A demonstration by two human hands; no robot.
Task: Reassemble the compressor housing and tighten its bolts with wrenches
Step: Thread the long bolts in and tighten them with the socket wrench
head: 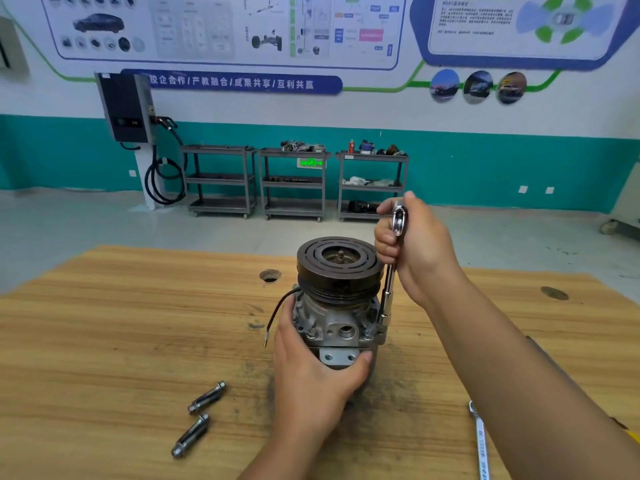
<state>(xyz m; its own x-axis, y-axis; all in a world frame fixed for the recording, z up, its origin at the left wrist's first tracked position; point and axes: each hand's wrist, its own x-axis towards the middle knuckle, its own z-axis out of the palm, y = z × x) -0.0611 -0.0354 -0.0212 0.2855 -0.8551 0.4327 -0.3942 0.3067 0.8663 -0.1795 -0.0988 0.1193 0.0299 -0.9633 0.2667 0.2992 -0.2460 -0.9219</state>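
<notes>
Mid-bench, upright on the wooden workbench: compressor, black grooved pulley on top, grey cast housing below with a mounting bracket facing the camera.

Wrapped round the near lower left of the housing: left hand, fingers curled against the casting, thumb tip on the bracket edge. Firm grasp.

Clenched round the upper shaft of a chrome wrench: right hand, just right of the pulley. Wrench near vertical, ring end sticking up above the fist, lower end down at a bolt on the right-hand flange of the housing. Seating on the bolt head too small to tell.

Trailing from the left of the housing: thin black wire, metal-tipped end hanging free by the left hand.

Lying loose on the bench, left of the left forearm: two sleeved bolts, roughly parallel, one nearer the camera.

Flat on the bench at lower right, partly under the right forearm: second wrench.

Behind the compressor, round hole in the benchtop.

Along the far wall: three grey shelf carts, wall charger with coiled cable.
</notes>
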